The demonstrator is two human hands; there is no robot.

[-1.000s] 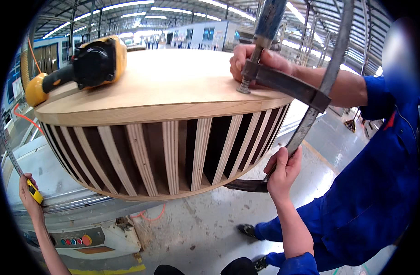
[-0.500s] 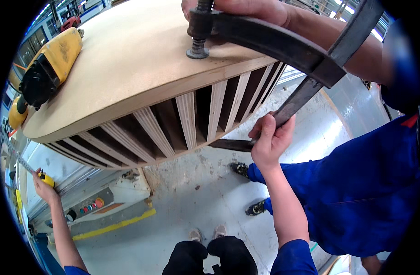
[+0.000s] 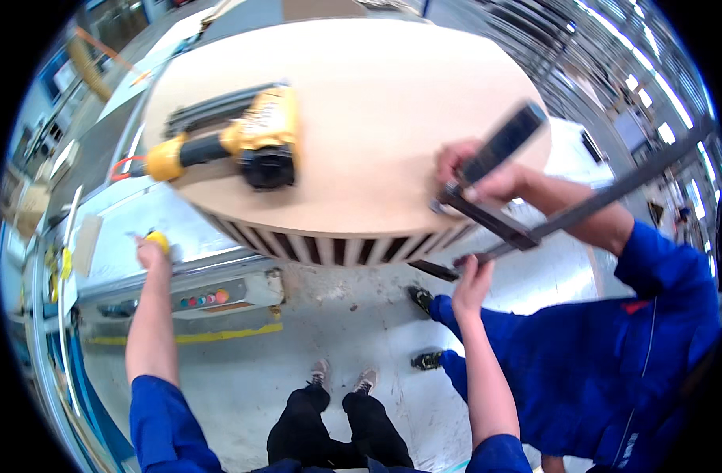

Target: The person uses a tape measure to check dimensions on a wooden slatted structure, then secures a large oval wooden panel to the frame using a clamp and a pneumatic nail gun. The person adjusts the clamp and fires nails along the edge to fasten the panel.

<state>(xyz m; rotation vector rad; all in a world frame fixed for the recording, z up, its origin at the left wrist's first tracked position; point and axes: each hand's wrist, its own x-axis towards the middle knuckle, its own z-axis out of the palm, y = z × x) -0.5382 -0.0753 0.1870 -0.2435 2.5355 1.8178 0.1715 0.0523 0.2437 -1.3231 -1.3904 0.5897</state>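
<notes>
My left hand is closed round a yellow tape measure, out to the left over the machine table. My right hand grips the lower part of a dark steel bar clamp. The clamp's screw end sits over the right edge of an oval wooden top, and its lower jaw reaches beneath the slatted rim. A co-worker's hand holds the clamp near its blurred dark handle.
A yellow and black nail gun lies on the left of the wooden top. Below my left hand is a machine panel with coloured buttons. The co-worker in blue workwear stands close on my right. Yellow tape marks the floor.
My view has tilted up, showing the whole wooden top. The co-worker's hand now holds the clamp by its handle end. My hands keep their grips on the tape measure and clamp.
</notes>
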